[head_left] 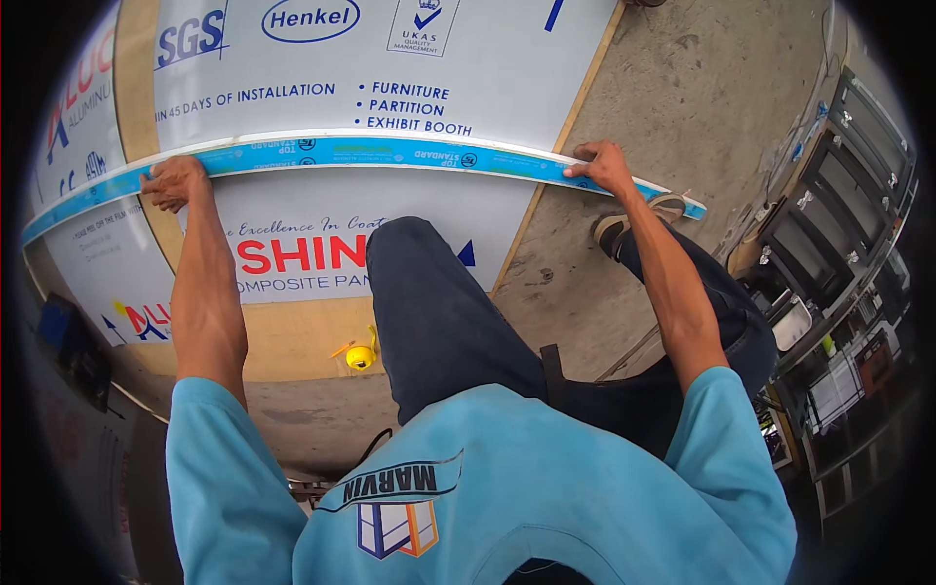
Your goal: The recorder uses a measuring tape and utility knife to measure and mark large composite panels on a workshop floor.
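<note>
A long, narrow strip (380, 152) with white edges and printed blue protective film lies across the large printed panel sheet (292, 210). Near its left part, my left hand (177, 183) is closed at the near edge, fingers curled. Toward the other end, my right hand (603, 168) grips the strip between thumb and fingers. The strip's right end extends past the panel's edge, over the concrete floor. A yellow tape measure (362, 357) rests on the wooden board beside my knee, next to a small orange stick-like thing (341, 349) whose kind I cannot make out.
My bent knee (419, 292) is over the panel; my sandalled foot (612, 234) is on the concrete floor (575, 292) under the strip's right end. Dark framed cabinets or cases (829, 205) line the right side. A dark blue object (73, 346) is at the far left.
</note>
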A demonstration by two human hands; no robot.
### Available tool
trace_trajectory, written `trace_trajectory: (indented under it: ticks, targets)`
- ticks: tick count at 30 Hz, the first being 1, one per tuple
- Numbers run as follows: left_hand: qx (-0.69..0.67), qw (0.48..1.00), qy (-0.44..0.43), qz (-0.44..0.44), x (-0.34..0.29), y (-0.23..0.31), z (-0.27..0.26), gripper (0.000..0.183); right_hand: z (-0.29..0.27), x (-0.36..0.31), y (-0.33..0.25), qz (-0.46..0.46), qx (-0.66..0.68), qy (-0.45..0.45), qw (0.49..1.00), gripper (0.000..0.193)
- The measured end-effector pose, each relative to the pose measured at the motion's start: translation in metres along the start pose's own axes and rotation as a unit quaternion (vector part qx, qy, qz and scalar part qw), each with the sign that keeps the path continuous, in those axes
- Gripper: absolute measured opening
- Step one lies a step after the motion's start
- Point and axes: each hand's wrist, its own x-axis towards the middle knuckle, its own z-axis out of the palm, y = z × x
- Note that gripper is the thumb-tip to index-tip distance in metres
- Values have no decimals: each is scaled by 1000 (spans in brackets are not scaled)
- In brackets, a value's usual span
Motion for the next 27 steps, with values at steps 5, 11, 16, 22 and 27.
trace_trajectory:
  ticks: [5,11,16,22,27]
  targets:
    - [-4,1000,21,-7,-7,3,4,39,-3,-12,-24,-30,-241,74,967,62]
    - [21,1000,1,-19,-11,7,-2,40,-4,6,-72,107,-221,-55,968,50]
    - [35,999,-12,-12,-8,3,-7,44,-16,17,-112,86,-121,3,989,46]
    - [40,999,-15,-19,-7,2,-3,44,-8,-4,-112,44,-64,38,996,44]
    - [36,999,-36,1,-8,0,-2,43,38,-39,-68,174,43,108,978,45]
